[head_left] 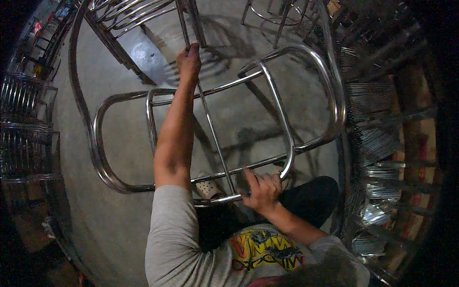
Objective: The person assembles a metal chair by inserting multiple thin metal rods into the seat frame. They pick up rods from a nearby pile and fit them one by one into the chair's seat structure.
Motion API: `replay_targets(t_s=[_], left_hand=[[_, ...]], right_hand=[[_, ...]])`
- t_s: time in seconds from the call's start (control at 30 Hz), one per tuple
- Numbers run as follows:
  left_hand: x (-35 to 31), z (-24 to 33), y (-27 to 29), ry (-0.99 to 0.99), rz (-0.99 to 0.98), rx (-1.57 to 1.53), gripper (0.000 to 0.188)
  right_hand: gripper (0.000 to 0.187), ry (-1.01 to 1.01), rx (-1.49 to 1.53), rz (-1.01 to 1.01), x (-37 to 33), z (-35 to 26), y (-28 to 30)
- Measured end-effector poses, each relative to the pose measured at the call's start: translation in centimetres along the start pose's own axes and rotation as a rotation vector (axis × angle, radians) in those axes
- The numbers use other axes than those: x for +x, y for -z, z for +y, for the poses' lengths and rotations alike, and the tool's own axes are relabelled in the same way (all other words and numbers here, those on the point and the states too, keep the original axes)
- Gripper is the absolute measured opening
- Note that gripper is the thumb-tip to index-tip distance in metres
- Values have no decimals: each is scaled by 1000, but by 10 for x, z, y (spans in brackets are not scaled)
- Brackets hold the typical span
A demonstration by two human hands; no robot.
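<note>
Print in yellow and red sits on the grey shirt [267, 251] at lower centre. Left hand [188, 61], arm stretched to upper centre, curls its fingers round a thin rod [215, 136]. Right hand [260, 190], lower centre, wraps fingers round the chrome frame [291, 143] filling mid-frame

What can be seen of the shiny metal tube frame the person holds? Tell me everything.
The metal tube frame looks like polished steel: an outer bent loop with rounded corners, an inner rounded loop, and thin straight rods crossing it. It is held above the grey concrete floor, lying roughly flat in front of the person. The left hand grips a thin rod at the far side; the right hand closes its fingers on the near bar, by the lap.
</note>
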State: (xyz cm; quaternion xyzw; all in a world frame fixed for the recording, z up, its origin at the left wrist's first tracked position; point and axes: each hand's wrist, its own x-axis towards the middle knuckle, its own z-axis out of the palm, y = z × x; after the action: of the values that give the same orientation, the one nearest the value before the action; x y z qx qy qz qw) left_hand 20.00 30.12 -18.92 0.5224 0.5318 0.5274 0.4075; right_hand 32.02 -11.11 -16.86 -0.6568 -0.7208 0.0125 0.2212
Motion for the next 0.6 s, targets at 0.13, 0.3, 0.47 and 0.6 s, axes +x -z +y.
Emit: replay_targets(t_s=[0.13, 0.3, 0.47, 0.6], left_hand=[[-6, 11, -11, 116, -27, -145, 38], [-13, 20, -23, 142, -133, -307, 30], [-12, 11, -24, 101, -132, -178, 31], [-26, 5, 0, 3, -196, 30, 36]], right_hand=[[55, -17, -44, -16, -1, -1, 2], [53, 15, 11, 14, 2, -1, 3], [51, -28, 18, -45, 4, -2, 7], [49, -15, 28, 34, 6, -3, 8]])
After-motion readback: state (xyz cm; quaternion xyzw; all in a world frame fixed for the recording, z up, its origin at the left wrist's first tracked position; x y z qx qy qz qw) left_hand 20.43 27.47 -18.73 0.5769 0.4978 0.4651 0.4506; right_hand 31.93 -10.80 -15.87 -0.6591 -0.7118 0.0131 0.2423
